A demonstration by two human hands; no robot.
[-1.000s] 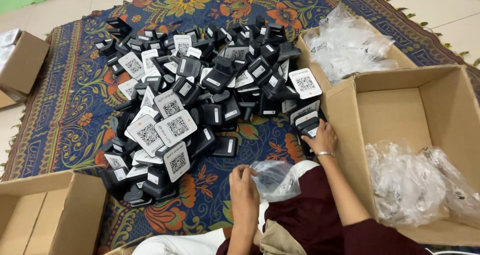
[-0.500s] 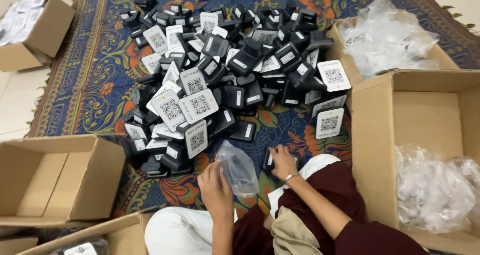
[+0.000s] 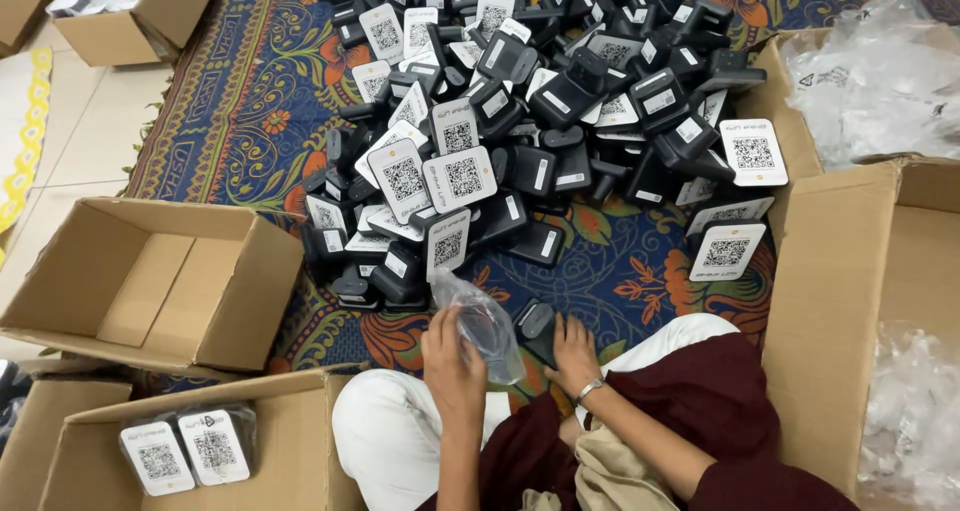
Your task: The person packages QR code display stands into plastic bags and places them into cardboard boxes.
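Left hand fingers pinch clear bag; right hand fingers spread on black device beside bag. Since earlier: bag lower.

bag: thin clear plastic, crinkly and glossy in my fingers
device: matt black plastic
boxes: plain brown cardboard
rug: woven cloth
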